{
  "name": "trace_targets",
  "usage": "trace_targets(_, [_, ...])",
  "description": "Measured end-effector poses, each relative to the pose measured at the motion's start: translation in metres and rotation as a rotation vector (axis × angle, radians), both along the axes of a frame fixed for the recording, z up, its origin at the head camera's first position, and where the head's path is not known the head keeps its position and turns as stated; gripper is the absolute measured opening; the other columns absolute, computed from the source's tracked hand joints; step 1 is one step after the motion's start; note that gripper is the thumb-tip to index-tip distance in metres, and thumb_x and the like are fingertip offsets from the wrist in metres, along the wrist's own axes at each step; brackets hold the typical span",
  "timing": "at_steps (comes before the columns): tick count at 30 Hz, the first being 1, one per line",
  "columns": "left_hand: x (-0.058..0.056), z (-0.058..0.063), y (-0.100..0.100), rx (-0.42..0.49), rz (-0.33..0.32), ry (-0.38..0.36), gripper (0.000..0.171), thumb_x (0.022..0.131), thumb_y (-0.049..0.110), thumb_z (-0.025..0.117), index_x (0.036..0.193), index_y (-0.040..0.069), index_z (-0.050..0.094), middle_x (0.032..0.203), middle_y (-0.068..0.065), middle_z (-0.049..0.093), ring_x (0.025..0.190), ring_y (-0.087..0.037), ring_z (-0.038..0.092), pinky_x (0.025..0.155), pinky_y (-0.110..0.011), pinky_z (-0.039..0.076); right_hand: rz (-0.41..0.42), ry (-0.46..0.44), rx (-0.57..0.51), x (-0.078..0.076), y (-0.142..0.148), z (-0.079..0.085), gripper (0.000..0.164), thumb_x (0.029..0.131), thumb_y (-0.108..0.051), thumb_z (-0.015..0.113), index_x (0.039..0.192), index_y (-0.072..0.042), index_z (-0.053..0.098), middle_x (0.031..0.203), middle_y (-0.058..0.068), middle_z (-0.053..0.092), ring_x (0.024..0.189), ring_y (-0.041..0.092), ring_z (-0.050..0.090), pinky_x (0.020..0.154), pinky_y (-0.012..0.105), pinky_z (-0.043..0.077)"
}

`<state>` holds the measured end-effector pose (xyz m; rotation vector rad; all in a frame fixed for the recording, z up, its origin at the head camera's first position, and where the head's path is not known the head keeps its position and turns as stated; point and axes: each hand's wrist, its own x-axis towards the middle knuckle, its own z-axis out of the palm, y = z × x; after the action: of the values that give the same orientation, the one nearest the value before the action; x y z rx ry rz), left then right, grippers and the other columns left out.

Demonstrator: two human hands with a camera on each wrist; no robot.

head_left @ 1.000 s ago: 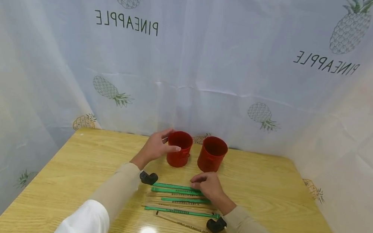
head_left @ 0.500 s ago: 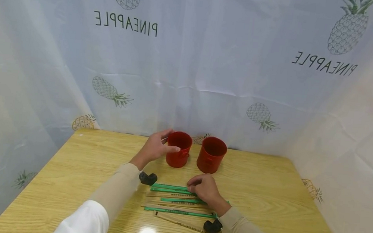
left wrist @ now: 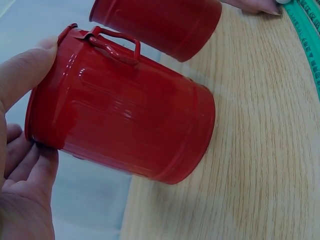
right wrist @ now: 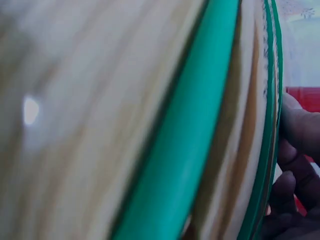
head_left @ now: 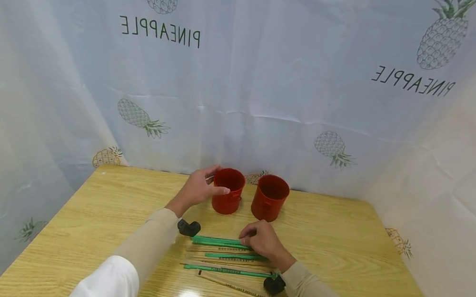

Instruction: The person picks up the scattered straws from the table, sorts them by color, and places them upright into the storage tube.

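My left hand (head_left: 199, 188) holds the left red metal bucket (head_left: 227, 200) by its rim, the thumb in front and the other fingers behind. In the left wrist view this bucket (left wrist: 125, 105) shows a wire handle folded against its side. A second red bucket (head_left: 270, 202) stands just right of it. In front of the buckets lies a row of long, thin green and tan printed packets; their contents are hidden. My right hand (head_left: 265, 241), fingers curled, pinches the farthest green packet (head_left: 216, 240) near its right part. The right wrist view shows the packets (right wrist: 200, 125) blurred and close.
A lone tan packet (head_left: 233, 284) lies slanted at the near side of the row. The wooden table (head_left: 331, 253) extends to both sides. White pineapple-print curtains (head_left: 270, 84) hang behind the buckets and along the sides.
My right hand has moved slightly left and down onto the farthest green packet, which now sits closer to the green one beside it. My left hand stays on the bucket.
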<state>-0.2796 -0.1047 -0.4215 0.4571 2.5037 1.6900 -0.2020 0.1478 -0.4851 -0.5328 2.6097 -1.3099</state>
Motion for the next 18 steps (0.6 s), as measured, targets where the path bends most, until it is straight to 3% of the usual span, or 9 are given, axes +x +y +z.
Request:
trace_targets(11, [0.0, -0.001, 0.0, 0.01, -0.002, -0.007, 0.089, 0.09, 0.026, 0.083, 0.162, 0.003, 0.035, 0.165, -0.015, 0.043, 0.149, -0.043, 0.046, 0.112, -0.05, 0.05, 0.198, 0.105, 0.218, -0.012, 0.01, 0.002, 0.003, 0.092, -0.008, 0.078, 0.09, -0.01, 0.077, 0.083, -0.005, 0.072, 0.074, 0.004, 0.058, 0.069, 0.023, 0.052])
trace_targets(18, [-0.002, -0.003, 0.0, 0.013, -0.007, -0.001, 0.09, 0.089, 0.028, 0.084, 0.161, 0.003, 0.036, 0.165, -0.015, 0.043, 0.149, -0.043, 0.046, 0.111, -0.051, 0.051, 0.252, 0.086, 0.21, -0.013, 0.019, 0.003, 0.01, 0.096, -0.005, 0.071, 0.095, -0.012, 0.077, 0.09, -0.003, 0.073, 0.079, 0.006, 0.058, 0.074, 0.025, 0.054])
